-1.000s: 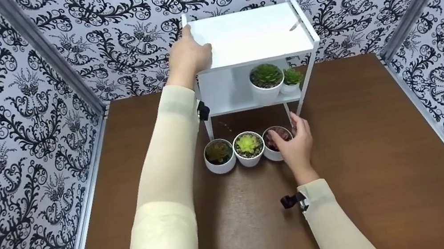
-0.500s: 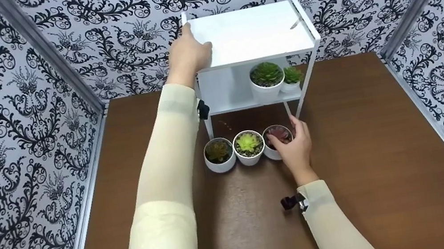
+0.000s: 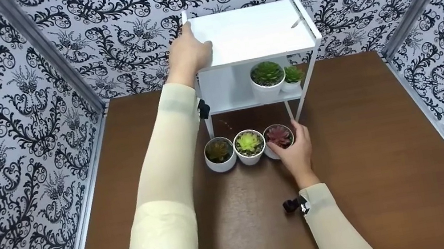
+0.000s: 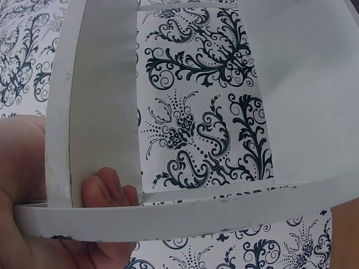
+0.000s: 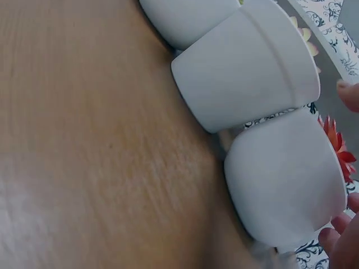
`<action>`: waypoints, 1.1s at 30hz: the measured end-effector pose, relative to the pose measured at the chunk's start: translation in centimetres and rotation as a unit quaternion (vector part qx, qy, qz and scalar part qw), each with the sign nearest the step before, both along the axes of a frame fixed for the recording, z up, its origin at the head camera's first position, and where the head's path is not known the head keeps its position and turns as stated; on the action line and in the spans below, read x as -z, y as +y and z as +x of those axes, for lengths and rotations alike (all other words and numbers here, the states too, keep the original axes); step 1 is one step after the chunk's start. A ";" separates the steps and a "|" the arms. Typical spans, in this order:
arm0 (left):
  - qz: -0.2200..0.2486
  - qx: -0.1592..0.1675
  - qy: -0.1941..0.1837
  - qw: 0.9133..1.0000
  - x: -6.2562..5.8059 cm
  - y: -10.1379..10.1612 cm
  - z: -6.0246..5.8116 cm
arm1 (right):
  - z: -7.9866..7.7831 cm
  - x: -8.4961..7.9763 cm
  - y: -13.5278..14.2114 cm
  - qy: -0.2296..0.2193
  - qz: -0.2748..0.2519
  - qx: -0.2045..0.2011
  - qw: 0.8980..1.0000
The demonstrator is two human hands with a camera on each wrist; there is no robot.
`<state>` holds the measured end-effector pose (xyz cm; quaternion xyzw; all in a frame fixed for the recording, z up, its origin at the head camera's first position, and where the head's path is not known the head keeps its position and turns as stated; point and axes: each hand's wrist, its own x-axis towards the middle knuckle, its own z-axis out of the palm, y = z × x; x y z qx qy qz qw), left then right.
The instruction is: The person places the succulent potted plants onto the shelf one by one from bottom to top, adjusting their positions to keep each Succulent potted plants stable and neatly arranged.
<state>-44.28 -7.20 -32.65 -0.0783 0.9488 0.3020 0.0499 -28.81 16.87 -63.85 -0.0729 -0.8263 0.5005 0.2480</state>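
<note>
My left hand (image 3: 188, 54) grips the upper left end of a white two-tier shelf (image 3: 252, 34); in the left wrist view its fingers (image 4: 106, 190) curl around the frame corner. In front of the shelf stand three white pots in a row. The right-hand pot (image 5: 286, 179) holds a red succulent (image 3: 279, 135). My right hand (image 3: 296, 152) is spread around that pot, fingers at its right side. Its thumb (image 5: 350, 95) stands apart from the pot in the right wrist view. The middle pot (image 3: 251, 158) has a yellow-green succulent, the left pot (image 3: 222, 165) a dark brownish one.
A large potted green succulent (image 3: 267, 78) and a smaller one (image 3: 292, 79) sit on the right of the lower tier. Everything stands on a brown wooden table (image 3: 389, 150). Patterned walls (image 3: 121, 37) enclose the back and sides.
My right thumb has drawn back from over the red succulent to the pot's front left, uncovering the plant. The left hand keeps its hold; the pots stay put.
</note>
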 end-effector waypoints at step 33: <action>-0.005 -0.001 0.002 1.000 0.2 0.1 -0.2 | 0.3 3.2 0.2 -0.088 -0.034 -0.003 0.995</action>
